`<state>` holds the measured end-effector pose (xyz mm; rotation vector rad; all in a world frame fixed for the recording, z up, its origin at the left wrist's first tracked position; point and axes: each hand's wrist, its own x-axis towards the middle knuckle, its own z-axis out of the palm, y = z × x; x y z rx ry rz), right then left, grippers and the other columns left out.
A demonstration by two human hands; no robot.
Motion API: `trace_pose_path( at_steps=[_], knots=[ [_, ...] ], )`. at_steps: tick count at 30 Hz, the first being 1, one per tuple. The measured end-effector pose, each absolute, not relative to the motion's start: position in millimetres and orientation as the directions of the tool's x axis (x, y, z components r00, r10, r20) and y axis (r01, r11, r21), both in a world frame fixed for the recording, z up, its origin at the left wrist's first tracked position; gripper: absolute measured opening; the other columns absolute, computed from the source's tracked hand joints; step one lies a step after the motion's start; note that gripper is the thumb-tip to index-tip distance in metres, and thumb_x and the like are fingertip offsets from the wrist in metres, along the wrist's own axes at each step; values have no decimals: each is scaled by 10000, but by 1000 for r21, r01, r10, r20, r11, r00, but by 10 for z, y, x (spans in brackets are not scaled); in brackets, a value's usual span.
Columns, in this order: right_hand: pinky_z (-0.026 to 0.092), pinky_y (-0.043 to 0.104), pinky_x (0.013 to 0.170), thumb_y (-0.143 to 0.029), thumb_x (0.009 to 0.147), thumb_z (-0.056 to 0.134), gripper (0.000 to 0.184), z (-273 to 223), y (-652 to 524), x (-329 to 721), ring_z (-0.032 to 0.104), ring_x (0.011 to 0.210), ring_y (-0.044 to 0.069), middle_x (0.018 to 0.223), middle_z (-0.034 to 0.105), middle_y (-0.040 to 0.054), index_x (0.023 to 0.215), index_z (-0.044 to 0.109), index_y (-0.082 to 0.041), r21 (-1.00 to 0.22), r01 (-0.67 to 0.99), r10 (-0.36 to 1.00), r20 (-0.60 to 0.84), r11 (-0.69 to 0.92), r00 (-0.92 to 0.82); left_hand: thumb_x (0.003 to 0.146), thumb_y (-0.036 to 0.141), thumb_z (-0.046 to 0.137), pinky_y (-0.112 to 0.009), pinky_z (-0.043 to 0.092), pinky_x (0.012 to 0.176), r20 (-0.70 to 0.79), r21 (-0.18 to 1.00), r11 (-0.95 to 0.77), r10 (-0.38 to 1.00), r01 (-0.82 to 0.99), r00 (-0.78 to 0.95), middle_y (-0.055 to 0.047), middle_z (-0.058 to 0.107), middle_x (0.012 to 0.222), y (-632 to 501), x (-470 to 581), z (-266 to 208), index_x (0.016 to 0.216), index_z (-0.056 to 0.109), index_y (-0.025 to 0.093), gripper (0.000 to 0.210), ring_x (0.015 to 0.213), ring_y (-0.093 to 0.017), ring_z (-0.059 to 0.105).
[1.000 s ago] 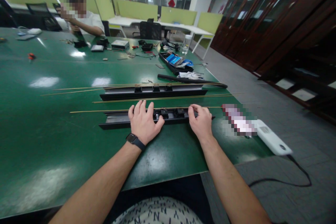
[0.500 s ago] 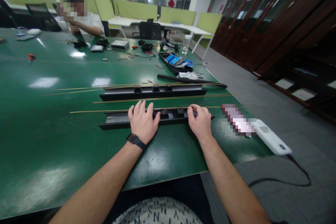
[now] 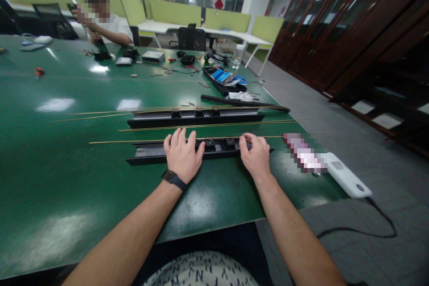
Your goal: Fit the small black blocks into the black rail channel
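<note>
In front of me on the table lies a long black channel (image 3: 150, 159) with a silvery inside and small black blocks (image 3: 210, 145) in it. Along its far edge runs a thin brass-coloured rod (image 3: 117, 142). My left hand (image 3: 182, 154) lies across the channel with its fingers spread, fingertips over the far edge and rod. Farther right, my right hand (image 3: 255, 152) is closed at the far edge, thumb and forefinger pinched where the rod passes. The exact contact under its fingertips is hidden.
Behind lie a second black channel (image 3: 194, 120) and several more thin rods. A pixelated pinkish object (image 3: 303, 152) and a white corded device (image 3: 348, 175) are at right. Farther back are a black tray (image 3: 223, 82), a bottle (image 3: 237, 56) and a seated person (image 3: 115, 29).
My hands, the channel and the rods hold nearly the same places. Across the table, the other person's head and raised hand have shifted slightly.
</note>
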<state>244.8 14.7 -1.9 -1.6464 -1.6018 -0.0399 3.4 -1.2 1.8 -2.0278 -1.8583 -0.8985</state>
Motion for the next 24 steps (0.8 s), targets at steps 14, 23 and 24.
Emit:
trace_pose_path(
  at_steps=[14, 23, 24],
  knots=[
    [407, 450, 982, -501, 1002, 526, 366, -42, 163, 2446, 649, 1071, 293, 1000, 795, 82, 1088, 749, -224, -509, 846, 808, 559, 157, 186, 1017, 469, 548, -597, 313, 1214, 597, 244, -146, 801, 959, -30, -201, 659, 1435, 9, 54, 12, 1267, 732, 203, 409, 1434, -377, 516],
    [405, 445, 976, -494, 1007, 524, 355, -26, 153, 2437, 649, 1071, 290, 1002, 795, 83, 1084, 746, -229, -494, 856, 808, 561, 153, 179, 1024, 473, 544, -583, 312, 1215, 601, 244, -126, 798, 962, -48, -186, 684, 1395, 12, 69, 15, 1212, 748, 198, 391, 1417, -372, 532],
    [404, 444, 976, -495, 1007, 524, 356, -27, 153, 2437, 648, 1073, 290, 1004, 794, 84, 1086, 746, -228, -495, 856, 810, 559, 152, 179, 1024, 473, 544, -582, 312, 1216, 599, 244, -124, 799, 962, -49, -184, 686, 1392, 12, 69, 15, 1206, 750, 199, 388, 1416, -372, 532]
  ],
)
